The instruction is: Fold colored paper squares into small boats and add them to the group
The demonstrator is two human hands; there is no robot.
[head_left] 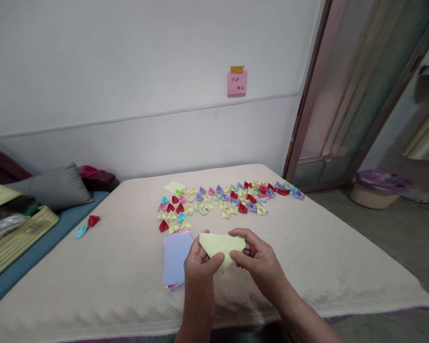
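Between my two hands is a pale yellow sheet of paper (218,245), folded to a rough triangle with its point downward. My left hand (203,267) pinches its left side, thumb on the near face. At the right side, my right hand (255,255) grips the same paper with thumb and fingers. Just left of my left hand lies a stack of coloured paper (177,259), a lavender sheet on top. Beyond my hands, many small folded paper boats (232,200) in yellow, red, purple, pink and blue spread across the cloth.
A cream cloth (128,267) covers the table. A red folded piece (93,220) and a blue one (81,231) lie apart at left. A loose yellow sheet (174,186) rests at the back. A grey pillow (57,186) is at left, a lidded tub (375,193) on the floor at right.
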